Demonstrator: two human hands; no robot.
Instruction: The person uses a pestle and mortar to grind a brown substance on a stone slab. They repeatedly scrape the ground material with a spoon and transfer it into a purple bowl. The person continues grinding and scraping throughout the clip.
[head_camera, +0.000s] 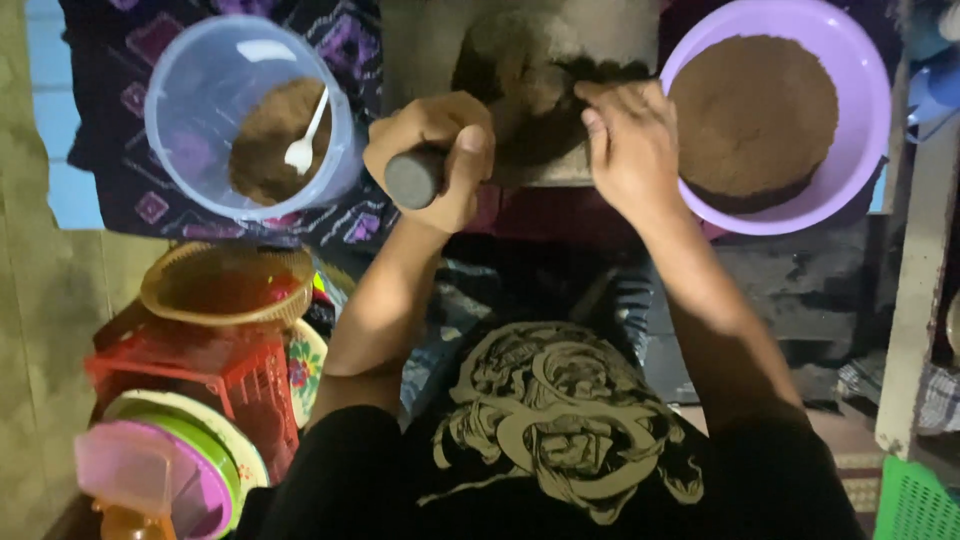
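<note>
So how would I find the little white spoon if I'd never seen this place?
Look to the upper left of the person's hands, at the see-through tub on the dark patterned cloth. Inside it lies a heap of brown powder. The spoon stands in that heap, bowl down, and it is the only white thing there; the purple bowl of powder on the right has no spoon.

Work slab (540, 165) boxed in: clear tub (215, 90) at 9 o'clock, purple basin (860, 130) at 3 o'clock. Stacked baskets (220, 300) block 7 o'clock. Open lane only at 6, along the arms.
</note>
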